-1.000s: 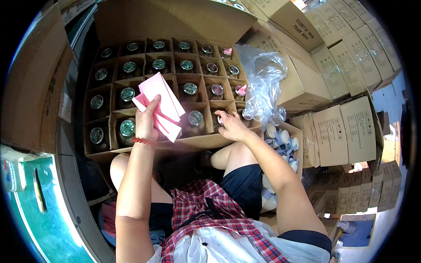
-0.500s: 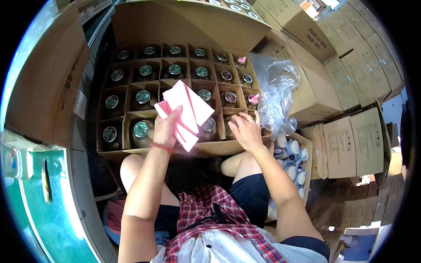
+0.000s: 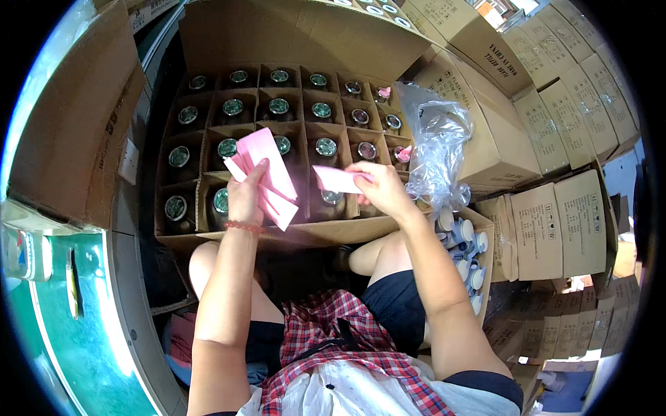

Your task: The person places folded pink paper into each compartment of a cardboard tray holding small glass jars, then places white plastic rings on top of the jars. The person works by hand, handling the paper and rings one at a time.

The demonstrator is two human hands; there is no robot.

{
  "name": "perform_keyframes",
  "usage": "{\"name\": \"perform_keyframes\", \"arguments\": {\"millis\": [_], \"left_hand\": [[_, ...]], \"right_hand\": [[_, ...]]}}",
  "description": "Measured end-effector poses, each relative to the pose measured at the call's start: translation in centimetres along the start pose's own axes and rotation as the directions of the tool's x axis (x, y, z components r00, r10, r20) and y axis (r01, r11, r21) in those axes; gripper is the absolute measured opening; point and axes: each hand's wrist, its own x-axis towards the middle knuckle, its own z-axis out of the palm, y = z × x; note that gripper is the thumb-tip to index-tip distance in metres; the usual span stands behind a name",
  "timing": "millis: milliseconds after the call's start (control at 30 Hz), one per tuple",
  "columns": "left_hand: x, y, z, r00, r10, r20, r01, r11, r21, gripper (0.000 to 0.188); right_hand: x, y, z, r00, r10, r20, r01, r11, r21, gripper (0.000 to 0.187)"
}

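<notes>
My left hand (image 3: 246, 201) grips a fanned stack of pink paper sheets (image 3: 270, 163), thumb on top. To its right, my right hand (image 3: 388, 188) pinches a single pink paper slip (image 3: 334, 180), apart from the stack. Both hands are above the near rows of an open cardboard box (image 3: 333, 231) with cardboard dividers. Glass bottles (image 3: 326, 147) with round, shiny mouths stand upright in its compartments. Pink paper pokes out of two bottles in the right-hand column, one at the back (image 3: 383, 92) and one nearer (image 3: 402, 154). My right hand partly hides the front right compartments.
Crumpled clear plastic (image 3: 440, 139) lies against the box's right side. Beside my right knee, a smaller carton (image 3: 488, 267) holds pale blue and white parts. Stacked cartons (image 3: 555, 229) line the right. A green surface (image 3: 83, 298) with a knife-like tool (image 3: 73, 284) lies left.
My right hand has risen from the front right compartments and moved left; it now holds a pink slip. My left hand has shifted slightly left with the stack.
</notes>
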Motion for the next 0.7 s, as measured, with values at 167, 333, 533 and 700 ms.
{"name": "perform_keyframes", "arguments": {"millis": [167, 333, 533, 700], "left_hand": [[0.0, 0.3, 0.6, 1.000, -0.031, 0.003, 0.031, 0.997, -0.074, 0.034], [0.3, 0.1, 0.3, 0.995, -0.078, 0.063, 0.087, 0.983, -0.164, 0.033], [-0.5, 0.1, 0.9, 0.991, -0.080, 0.105, 0.097, 0.981, -0.170, 0.039], [-0.4, 0.0, 1.0, 0.991, -0.052, 0.127, 0.071, 0.987, -0.144, 0.036]], "right_hand": [[-1.4, 1.1, 0.4, 0.963, -0.253, 0.090, 0.249, 0.713, -0.656, 0.020], [0.9, 1.0, 3.8, 0.944, -0.261, 0.201, 0.314, 0.538, -0.782, 0.010], [1.8, 1.4, 6.7, 0.980, -0.072, 0.185, 0.194, 0.532, -0.824, 0.037], [1.4, 1.4, 5.9, 0.896, -0.439, 0.064, 0.332, 0.569, -0.752, 0.034]]}}
